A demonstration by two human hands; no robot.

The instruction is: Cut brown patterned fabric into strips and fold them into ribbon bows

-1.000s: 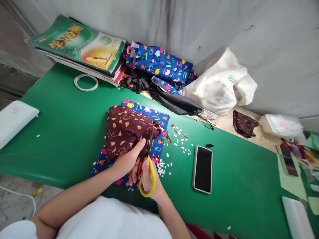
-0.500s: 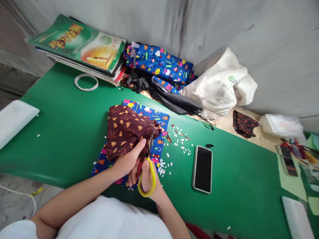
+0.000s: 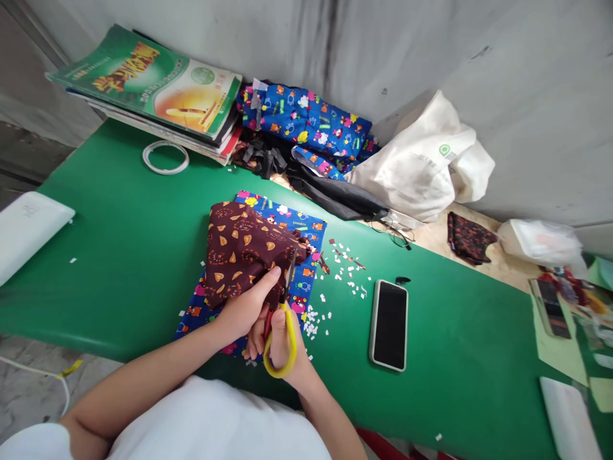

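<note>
My left hand (image 3: 244,310) pinches the near edge of a brown patterned cloth (image 3: 239,252), thumb on top. The brown cloth lies bunched on a blue cartoon-print cloth (image 3: 306,230) spread on the green table (image 3: 119,255). My right hand (image 3: 282,348) is closed in the yellow handles of the scissors (image 3: 280,319). The scissor blades point away from me into the brown cloth's right edge, next to my left thumb. Several small white and brown snippets (image 3: 345,268) lie scattered to the right of the cloths.
A black phone (image 3: 389,324) lies face up right of the snippets. At the back are a stack of green magazines (image 3: 148,89), a white ring (image 3: 165,158), more blue cloth (image 3: 306,121), black fabric, eyeglasses (image 3: 395,231) and a white bag (image 3: 421,166). A white device (image 3: 26,230) lies far left.
The scissor handles have drawn slightly closer together and the right hand shifted a little left. The cloths and left hand stay where they were.
</note>
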